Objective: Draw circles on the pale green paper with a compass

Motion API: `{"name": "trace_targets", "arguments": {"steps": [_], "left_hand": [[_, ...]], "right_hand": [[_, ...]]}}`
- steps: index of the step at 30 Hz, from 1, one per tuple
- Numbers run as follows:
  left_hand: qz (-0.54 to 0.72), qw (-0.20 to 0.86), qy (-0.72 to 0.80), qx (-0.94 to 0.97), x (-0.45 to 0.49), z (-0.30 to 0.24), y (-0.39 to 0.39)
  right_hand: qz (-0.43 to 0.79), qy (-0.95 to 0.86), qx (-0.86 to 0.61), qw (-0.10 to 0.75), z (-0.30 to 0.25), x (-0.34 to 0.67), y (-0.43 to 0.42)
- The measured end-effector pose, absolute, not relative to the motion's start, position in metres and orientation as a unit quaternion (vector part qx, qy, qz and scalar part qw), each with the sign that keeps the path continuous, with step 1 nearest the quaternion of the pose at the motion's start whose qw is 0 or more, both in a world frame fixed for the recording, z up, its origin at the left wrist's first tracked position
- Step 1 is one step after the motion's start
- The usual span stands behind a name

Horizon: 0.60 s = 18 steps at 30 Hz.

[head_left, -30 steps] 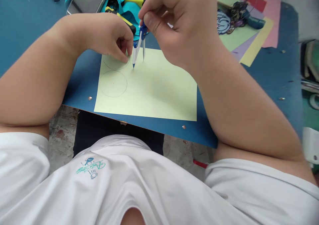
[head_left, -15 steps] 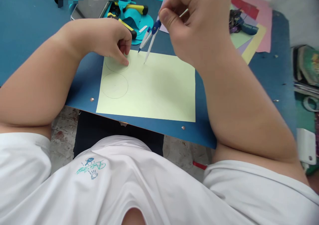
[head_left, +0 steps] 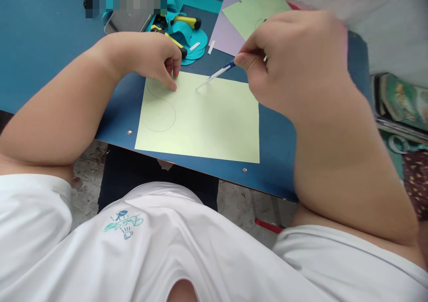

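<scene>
A pale yellow-green sheet of paper (head_left: 214, 128) lies on the blue table, with two drawn circles at its left side. My left hand (head_left: 160, 61) rests on the upper left corner, fingers curled, thumb apart and touching the paper over the upper circle. It holds nothing. My right hand (head_left: 267, 61) pinches the top of a blue and white drawing compass (head_left: 220, 71) above the sheet's upper edge. The compass leans strongly to the right, and its point meets the paper right of the upper circle. One leg mostly covers the other.
Beyond my left hand lie yellow and black cutters (head_left: 187, 23), cut turquoise pieces (head_left: 197, 39) and a grey device (head_left: 129, 21). Purple paper (head_left: 224, 30) and a green sheet (head_left: 254, 10) lie at the back. Books (head_left: 401, 97) and a tape roll (head_left: 397, 144) are at the right.
My right hand has swung right and lower, tipping the compass from nearly upright to a strong lean. My left hand stays on the paper. The view has shifted slightly.
</scene>
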<state>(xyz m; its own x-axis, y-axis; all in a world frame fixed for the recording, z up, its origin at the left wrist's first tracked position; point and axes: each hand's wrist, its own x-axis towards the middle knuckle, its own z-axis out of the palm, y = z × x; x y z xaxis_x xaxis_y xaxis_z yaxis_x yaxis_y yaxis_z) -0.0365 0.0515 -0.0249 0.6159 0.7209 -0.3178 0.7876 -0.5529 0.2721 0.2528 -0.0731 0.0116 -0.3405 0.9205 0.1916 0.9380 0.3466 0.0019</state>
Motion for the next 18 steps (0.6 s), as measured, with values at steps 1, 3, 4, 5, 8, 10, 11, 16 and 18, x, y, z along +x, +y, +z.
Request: {"name": "trace_targets", "arguments": {"steps": [1, 3, 4, 5, 8, 10, 11, 16, 18], "left_hand": [[-0.085, 0.196, 0.430, 0.877, -0.037, -0.025, 0.052], [-0.085, 0.194, 0.431, 0.877, -0.036, -0.025, 0.052], [-0.086, 0.192, 0.432, 0.877, -0.036, -0.024, 0.052], [-0.087, 0.191, 0.432, 0.877, -0.036, -0.024, 0.052], [-0.092, 0.192, 0.429, 0.878, -0.035, -0.022, 0.051], [-0.092, 0.193, 0.428, 0.878, -0.035, -0.020, 0.050], [-0.091, 0.193, 0.429, 0.878, -0.035, -0.020, 0.050], [-0.086, 0.187, 0.437, 0.876, -0.033, -0.021, 0.047], [-0.086, 0.185, 0.438, 0.875, -0.032, -0.021, 0.047]], "right_hand": [[-0.073, -0.808, -0.583, 0.051, 0.014, 0.248, -0.077], [-0.099, -0.794, -0.599, -0.012, 0.019, 0.234, -0.087], [-0.117, -0.786, -0.606, -0.035, 0.022, 0.226, -0.092], [-0.124, -0.782, -0.607, -0.064, 0.025, 0.216, -0.097], [-0.131, -0.776, -0.601, -0.138, 0.034, 0.187, -0.109], [-0.114, -0.774, -0.600, -0.167, 0.039, 0.171, -0.110], [-0.102, -0.774, -0.602, -0.172, 0.040, 0.164, -0.108], [-0.048, -0.790, -0.598, -0.122, 0.046, 0.142, -0.085], [-0.043, -0.792, -0.599, -0.109, 0.048, 0.137, -0.076]]}}
